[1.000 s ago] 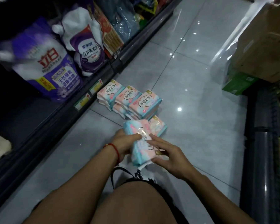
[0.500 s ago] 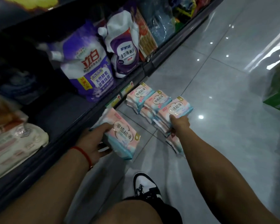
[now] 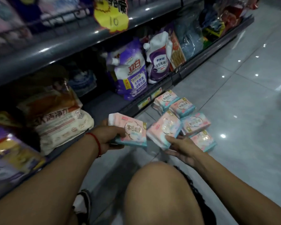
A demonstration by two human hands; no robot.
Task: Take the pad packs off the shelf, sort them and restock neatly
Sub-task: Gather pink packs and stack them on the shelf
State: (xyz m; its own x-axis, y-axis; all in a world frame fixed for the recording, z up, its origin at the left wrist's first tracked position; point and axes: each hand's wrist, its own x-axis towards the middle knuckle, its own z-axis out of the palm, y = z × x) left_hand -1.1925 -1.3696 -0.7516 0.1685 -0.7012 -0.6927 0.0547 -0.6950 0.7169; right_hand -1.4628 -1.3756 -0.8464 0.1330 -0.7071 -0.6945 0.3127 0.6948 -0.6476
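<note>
left hand mid-frame grips one pad pack by its left edge | right hand pinches a second pack at its near end | remaining packs on floor, centre-right | likely light, soft, glossy film: hold by edges

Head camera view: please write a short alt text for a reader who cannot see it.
A crouching person holds one pink-and-teal pad pack in the left hand and another in the right hand, above the tiled floor. More pad packs lie stacked on the floor beside a low shelf with purple detergent bags.
</note>
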